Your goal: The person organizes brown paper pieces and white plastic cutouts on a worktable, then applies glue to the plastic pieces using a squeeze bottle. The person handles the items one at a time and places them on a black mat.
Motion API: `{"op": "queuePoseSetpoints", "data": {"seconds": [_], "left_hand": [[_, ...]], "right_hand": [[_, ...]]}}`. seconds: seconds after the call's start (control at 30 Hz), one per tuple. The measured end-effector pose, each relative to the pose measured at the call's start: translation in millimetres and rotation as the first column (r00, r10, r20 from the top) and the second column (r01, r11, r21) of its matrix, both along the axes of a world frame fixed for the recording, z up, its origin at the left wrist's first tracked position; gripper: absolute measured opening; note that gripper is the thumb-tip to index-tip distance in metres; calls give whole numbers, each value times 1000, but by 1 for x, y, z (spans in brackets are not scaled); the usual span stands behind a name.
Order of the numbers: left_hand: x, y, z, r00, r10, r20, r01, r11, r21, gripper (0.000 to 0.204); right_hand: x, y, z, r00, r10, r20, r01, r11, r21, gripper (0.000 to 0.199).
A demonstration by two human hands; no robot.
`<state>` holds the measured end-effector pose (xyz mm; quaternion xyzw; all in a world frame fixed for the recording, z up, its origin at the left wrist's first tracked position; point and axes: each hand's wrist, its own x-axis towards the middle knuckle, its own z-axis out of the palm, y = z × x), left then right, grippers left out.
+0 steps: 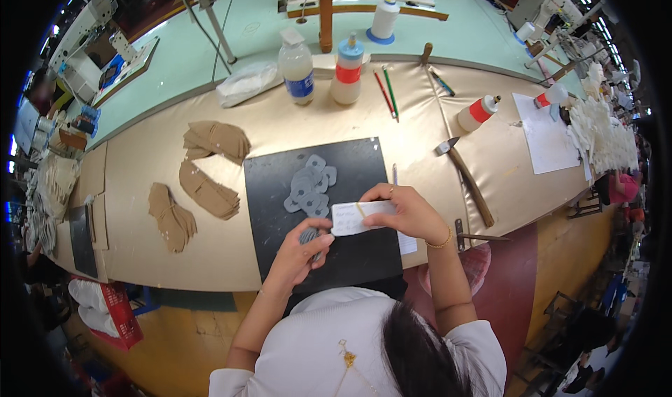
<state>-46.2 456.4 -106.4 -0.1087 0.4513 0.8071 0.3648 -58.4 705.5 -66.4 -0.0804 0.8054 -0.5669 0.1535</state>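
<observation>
My left hand (297, 252) is closed around a small stack of grey pieces (308, 237). In my right hand (413, 213) is a white card-like bundle (346, 218) with handwriting on it and a yellowish band across it. The bundle's left end is close to the fingertips of my left hand; whether they touch I cannot tell. Both hands are over a black mat (280, 180). On the mat, just beyond the bundle, lies a loose pile of grey rounded pieces (306, 187) with dark spots in their middles.
Fanned brown cut pieces (218, 139) lie on the left. A clear bottle (297, 71), a red-banded bottle (347, 73) and a white thread cone (384, 22) stand at the back. Pencils (389, 92), a hammer (470, 180) and a smaller bottle (478, 113) are to the right.
</observation>
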Motion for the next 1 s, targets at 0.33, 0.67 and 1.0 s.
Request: {"op": "queuePoseSetpoints", "data": {"seconds": [0.33,0.67,1.0], "left_hand": [[12,6,2,854,-62,-517,-263,806,-530,18],[7,1,20,621,-360,-696,-254,748,-613,17],[12,-2,36,644,-294,-706,-264,781,-566,16]], "right_hand": [[23,-63,-26,808,-168,-565,317,932,175,20],[32,-66,-30,912,-233,-336,237,971,-31,10],[22,-64,-26,877,-394,-274,400,916,-36,9]]}}
